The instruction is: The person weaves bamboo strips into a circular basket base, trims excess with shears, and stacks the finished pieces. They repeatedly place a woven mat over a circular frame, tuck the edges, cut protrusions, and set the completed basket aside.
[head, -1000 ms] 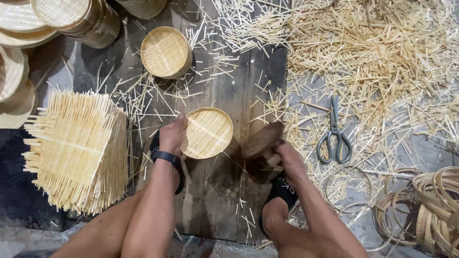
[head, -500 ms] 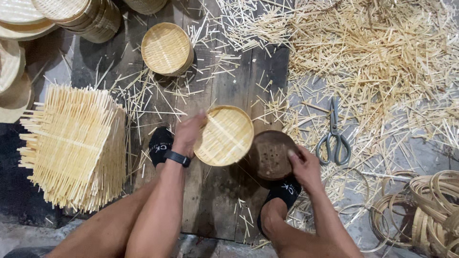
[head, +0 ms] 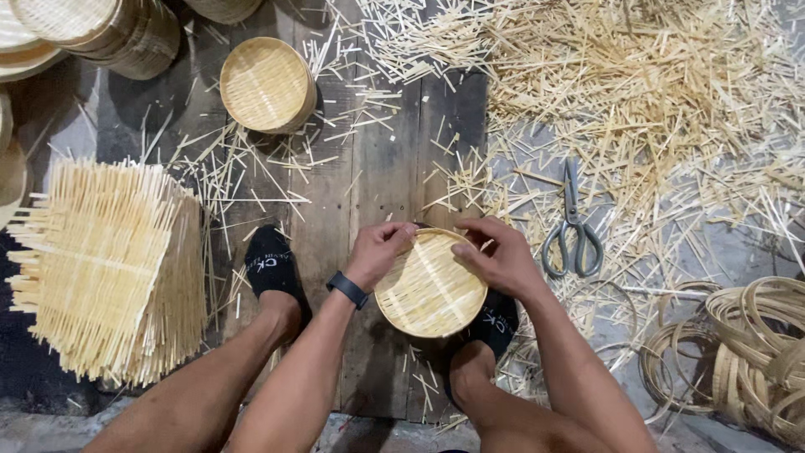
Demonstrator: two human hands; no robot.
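Observation:
A small round woven bamboo tray (head: 429, 288) rests low in the middle of the view, above my right foot in a black sock (head: 495, 323). My left hand (head: 379, 252) grips its left rim, fingers curled over the top edge. My right hand (head: 495, 256) holds the right upper rim, thumb on the weave. A black band is on my left wrist (head: 348, 289). Whatever lies under the tray is hidden.
A stack of square woven bamboo mats (head: 109, 268) stands at left. A finished round tray (head: 267, 84) lies on the dark wooden board (head: 369, 168). Grey scissors (head: 572, 226) lie among loose bamboo slivers (head: 637, 92). Bamboo hoops (head: 746, 352) pile at right; more trays (head: 84, 25) top left.
The tray has moved right and down, onto the spot where a dark round object lay by my right foot. My right hand has come onto its rim; both hands now hold it.

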